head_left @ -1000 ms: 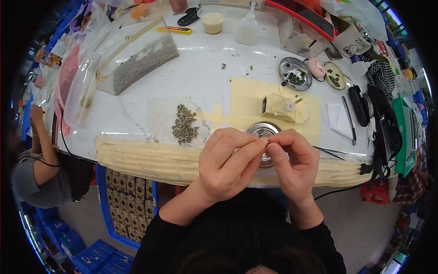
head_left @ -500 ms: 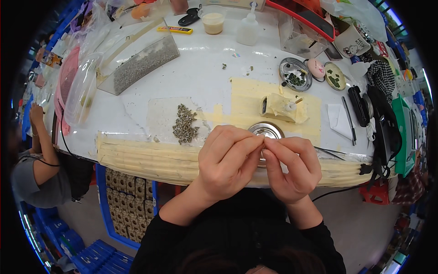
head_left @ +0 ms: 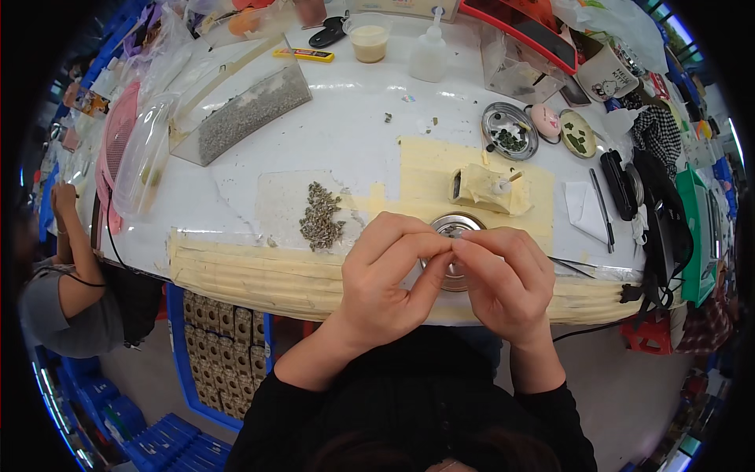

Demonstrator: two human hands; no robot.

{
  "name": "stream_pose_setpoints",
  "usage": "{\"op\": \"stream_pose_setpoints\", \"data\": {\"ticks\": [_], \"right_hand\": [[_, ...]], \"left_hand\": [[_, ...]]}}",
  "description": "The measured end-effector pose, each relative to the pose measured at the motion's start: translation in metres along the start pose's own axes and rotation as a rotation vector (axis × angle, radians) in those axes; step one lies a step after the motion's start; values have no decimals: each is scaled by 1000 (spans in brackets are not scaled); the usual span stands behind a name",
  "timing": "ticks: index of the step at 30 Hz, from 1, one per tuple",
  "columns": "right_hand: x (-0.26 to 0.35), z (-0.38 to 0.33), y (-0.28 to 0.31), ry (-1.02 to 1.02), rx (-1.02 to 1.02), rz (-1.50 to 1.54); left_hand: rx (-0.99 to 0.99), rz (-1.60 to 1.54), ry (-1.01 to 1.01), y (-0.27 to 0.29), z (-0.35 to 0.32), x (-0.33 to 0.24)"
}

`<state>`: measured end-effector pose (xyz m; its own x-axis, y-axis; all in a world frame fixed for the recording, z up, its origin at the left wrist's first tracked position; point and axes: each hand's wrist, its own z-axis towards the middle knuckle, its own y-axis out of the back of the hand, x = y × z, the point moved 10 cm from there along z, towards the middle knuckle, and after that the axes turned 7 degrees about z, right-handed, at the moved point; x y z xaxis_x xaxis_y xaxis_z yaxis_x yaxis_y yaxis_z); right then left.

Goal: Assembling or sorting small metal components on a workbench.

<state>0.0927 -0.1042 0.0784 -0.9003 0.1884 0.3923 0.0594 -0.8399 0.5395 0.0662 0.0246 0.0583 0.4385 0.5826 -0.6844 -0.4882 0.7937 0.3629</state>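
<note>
My left hand (head_left: 387, 275) and my right hand (head_left: 511, 285) meet at their fingertips over a small round metal dish (head_left: 458, 223) near the table's front edge. Both are pinched closed; whatever lies between the fingertips is too small or hidden to name. Left of my hands, a heap of small grey-brown bits (head_left: 321, 216) rests on a clear sheet. Beyond my right hand stands a tape-wrapped block (head_left: 481, 189) with a small stick in its top. Farther right sits a round metal dish (head_left: 510, 130) holding dark green bits.
A clear slanted tray (head_left: 252, 114) of grey granules lies at the left. A squeeze bottle (head_left: 428, 55), a cup of beige liquid (head_left: 369, 43) and a yellow cutter (head_left: 303, 54) stand behind. Black tweezers (head_left: 602, 206) lie right. Another person's arm (head_left: 69, 244) shows at far left.
My hands remain together at the fingertips. The right hand has turned slightly, its fingers curling more over the dish, and its forearm has shifted a little rightward.
</note>
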Motion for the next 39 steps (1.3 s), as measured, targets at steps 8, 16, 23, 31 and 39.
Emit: {"op": "stream_pose_setpoints", "data": {"ticks": [8,16,23,31,39], "right_hand": [[-2,-1,1,-35,-58,57],[-7,1,8,-88,-87,67],[-8,-2,2,-157,-60,116],[-7,-4,4,-151,-87,115],[-29,-12,-5,-448,-38,415]], "left_hand": [[-2,-16,30,0,-1,2],[-14,-29,54,1,-2,6],[-71,48,-41,7,-1,-4],[-87,95,-97,8,0,-10],[-100,117,-150,6,-1,-15]]}}
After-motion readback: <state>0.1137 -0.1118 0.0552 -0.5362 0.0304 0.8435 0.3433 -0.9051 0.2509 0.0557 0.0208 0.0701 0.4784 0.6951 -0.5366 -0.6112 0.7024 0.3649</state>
